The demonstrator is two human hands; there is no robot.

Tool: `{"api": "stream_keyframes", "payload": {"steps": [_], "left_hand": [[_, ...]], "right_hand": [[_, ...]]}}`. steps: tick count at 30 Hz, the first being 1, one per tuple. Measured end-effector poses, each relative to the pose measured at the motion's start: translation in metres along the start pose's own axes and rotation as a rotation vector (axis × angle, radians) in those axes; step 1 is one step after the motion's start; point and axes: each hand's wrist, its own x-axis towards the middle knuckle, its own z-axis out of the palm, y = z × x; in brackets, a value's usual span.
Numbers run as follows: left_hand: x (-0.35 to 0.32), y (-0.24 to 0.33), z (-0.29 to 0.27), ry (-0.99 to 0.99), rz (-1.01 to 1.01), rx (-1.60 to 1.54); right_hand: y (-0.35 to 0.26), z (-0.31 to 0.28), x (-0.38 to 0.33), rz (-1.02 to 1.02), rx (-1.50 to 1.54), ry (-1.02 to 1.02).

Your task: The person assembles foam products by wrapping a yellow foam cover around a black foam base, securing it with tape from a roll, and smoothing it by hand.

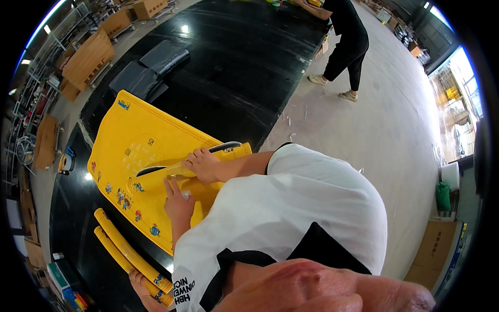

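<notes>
A yellow mat (pixel 117 138) printed with small cartoon figures lies on the black table, its near right edge rolled into a yellow tube (pixel 236 152). My right hand (pixel 204 165) rests over this roll, fingers curled down on it. Beside those fingers, a clear, shiny strip (pixel 178 170) lies along the roll. My left hand (pixel 180 205) is just nearer to me, two fingers stretched toward the roll. A small clear piece (pixel 185 195) shows at its thumb, apparently held there; its kind is too small to make out.
At lower left, another person's hand (pixel 139 283) touches two yellow rolled mats (pixel 119 244). Dark plastic sheets (pixel 150 67) lie beyond the mat on the black table (pixel 234 57). A tape roll (pixel 65 163) sits at the left edge. A person in black (pixel 351 41) stands at the far end.
</notes>
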Motion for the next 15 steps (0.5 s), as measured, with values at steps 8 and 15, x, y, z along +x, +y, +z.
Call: {"api": "stream_keyframes", "payload": {"steps": [8,15], "left_hand": [[-0.044,-0.024,0.007,0.093,-0.082,-0.278],[0.02,-0.049,0.039,0.052,-0.227,-0.687]], "right_hand": [[0.005,-0.029,-0.005,0.089,0.447,-0.245],[0.016,-0.002,0.021,0.068,0.084,0.038]]}}
